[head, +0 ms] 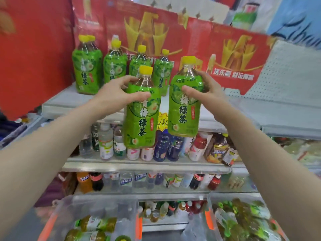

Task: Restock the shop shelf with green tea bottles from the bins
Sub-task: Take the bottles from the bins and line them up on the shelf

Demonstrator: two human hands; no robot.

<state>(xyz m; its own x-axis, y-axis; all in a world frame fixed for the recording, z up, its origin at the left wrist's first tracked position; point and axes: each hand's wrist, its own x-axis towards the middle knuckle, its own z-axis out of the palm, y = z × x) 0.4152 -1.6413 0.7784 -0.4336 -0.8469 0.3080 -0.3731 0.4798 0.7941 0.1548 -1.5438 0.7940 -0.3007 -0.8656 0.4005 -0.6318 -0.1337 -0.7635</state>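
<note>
My left hand (114,92) grips one green tea bottle (141,117) by its shoulder, upright, in front of the top shelf (69,101). My right hand (206,89) grips a second green tea bottle (185,108) the same way, a little higher and to the right. Both have yellow caps and green labels. Several matching bottles (87,70) stand in a row on the top shelf behind them, at its left and middle.
Red promotional boxes (231,61) line the back of the top shelf. Lower shelves (147,166) hold assorted drinks. Two clear bins with orange handles, left bin (97,206) and right bin (241,220), sit at the bottom and hold more bottles.
</note>
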